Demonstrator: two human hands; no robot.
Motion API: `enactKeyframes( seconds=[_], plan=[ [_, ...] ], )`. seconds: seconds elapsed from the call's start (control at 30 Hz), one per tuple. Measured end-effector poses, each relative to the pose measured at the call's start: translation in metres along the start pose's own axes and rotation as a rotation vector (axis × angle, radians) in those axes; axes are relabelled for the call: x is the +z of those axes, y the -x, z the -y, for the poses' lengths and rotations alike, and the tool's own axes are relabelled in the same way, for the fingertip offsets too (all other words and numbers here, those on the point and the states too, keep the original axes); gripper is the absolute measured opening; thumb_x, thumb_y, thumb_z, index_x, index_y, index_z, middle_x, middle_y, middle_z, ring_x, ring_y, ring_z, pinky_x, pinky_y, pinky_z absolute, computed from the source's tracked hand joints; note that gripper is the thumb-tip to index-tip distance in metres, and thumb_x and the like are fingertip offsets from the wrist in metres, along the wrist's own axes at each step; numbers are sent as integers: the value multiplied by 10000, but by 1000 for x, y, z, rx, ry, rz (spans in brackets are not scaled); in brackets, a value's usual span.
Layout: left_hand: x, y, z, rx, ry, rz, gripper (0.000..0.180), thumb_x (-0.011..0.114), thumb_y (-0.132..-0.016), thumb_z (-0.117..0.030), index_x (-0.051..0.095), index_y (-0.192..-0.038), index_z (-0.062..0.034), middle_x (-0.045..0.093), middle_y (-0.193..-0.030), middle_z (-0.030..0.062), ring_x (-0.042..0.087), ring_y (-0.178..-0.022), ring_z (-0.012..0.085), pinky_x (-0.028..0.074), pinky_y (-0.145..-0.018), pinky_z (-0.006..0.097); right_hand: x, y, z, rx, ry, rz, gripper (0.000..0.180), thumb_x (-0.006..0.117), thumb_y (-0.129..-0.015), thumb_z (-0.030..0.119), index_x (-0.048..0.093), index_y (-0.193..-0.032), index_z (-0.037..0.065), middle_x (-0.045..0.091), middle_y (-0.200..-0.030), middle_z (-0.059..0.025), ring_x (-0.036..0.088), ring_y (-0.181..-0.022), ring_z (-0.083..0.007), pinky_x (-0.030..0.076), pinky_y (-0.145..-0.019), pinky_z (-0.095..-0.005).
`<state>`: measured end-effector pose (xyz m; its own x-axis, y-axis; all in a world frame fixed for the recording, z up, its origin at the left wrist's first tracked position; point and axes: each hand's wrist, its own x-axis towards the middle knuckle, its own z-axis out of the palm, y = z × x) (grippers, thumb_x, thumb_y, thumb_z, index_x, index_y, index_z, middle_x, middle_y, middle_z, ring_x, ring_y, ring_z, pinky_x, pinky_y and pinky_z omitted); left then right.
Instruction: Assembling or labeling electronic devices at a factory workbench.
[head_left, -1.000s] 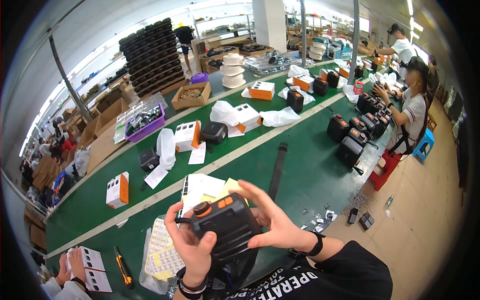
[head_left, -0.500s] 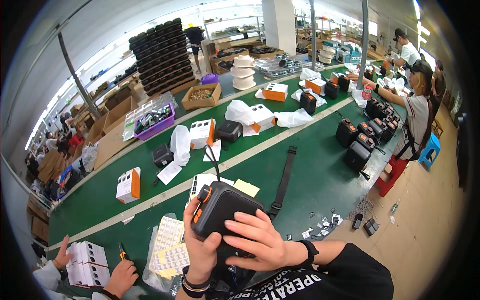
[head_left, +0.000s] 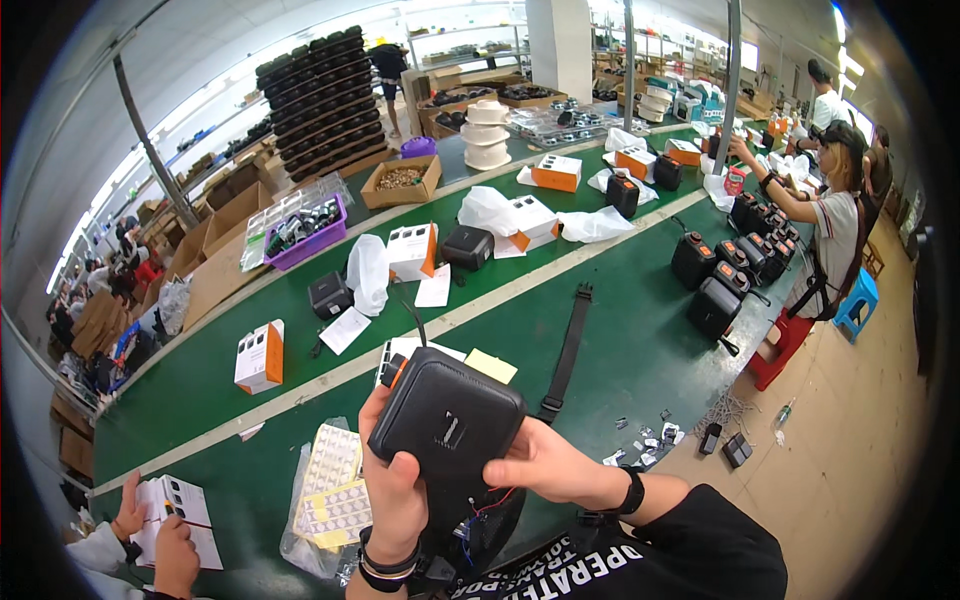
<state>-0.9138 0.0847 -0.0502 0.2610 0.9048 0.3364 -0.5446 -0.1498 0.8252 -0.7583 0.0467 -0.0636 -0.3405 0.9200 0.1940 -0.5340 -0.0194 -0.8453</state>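
Two-handed grip (head_left: 396, 500) (head_left: 555, 465) on black device (head_left: 440, 400), broad side now uncovered

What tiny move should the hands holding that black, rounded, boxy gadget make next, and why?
Perhaps turn the black, rounded, boxy gadget so its orange-and-black knob faces up: the left hand and right hand both hold it, and the knob points leftward.

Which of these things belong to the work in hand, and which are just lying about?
Work in hand:
black box-shaped device, held by left hand and right hand
probably the similar devices standing at right

Apparently just lying about:
black strap on the green table
dark blocks on the floor
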Motion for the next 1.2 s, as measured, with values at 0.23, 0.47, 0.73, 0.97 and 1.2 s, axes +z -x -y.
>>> enactKeyframes(
  seconds=[0.23,0.47,0.73,0.97,1.2],
  plan=[
    [-21,-2,-1,35,-232,39,735,543,-848,-409,198,-1325,32,419,-1236,121,445,-1110,172,365,-926,282,13,-14,-1,21,-165,-146,621,642,-786,99,294,-1283,-34,434,-1231,-104,429,-1123,-156,343,-967,-307],
    [-20,-1,-15,9,-368,49,734,527,-846,-429,215,-1334,21,376,-1293,129,397,-1172,194,316,-974,324,24,-12,-15,-269,249,-265,680,674,-722,17,288,-1282,-8,423,-1245,-113,405,-1165,-187,350,-964,-348],
    [-50,10,-15,-355,74,130,746,572,-778,-470,312,-1308,-13,439,-1266,145,471,-1131,241,372,-965,378,29,-22,-22,-871,1424,-215,714,724,-576,74,443,-1230,21,360,-1317,-197,362,-1186,-375,331,-964,-430],
    [-63,10,-19,-342,177,147,791,617,-665,-395,342,-1290,5,473,-1234,173,513,-1081,288,401,-946,399,15,-24,-18,-542,710,-183,647,671,-749,152,357,-1293,-2,439,-1229,-151,489,-958,-192,399,-815,-287],
    [-82,-5,-16,-481,124,323,937,632,-631,-265,121,-1390,-65,357,-1313,167,444,-1152,270,367,-954,371,-28,-57,-32,-51,351,-5,546,707,-736,217,483,-1197,30,584,-921,-19,469,-570,-25,357,-470,-168]
  ],
)
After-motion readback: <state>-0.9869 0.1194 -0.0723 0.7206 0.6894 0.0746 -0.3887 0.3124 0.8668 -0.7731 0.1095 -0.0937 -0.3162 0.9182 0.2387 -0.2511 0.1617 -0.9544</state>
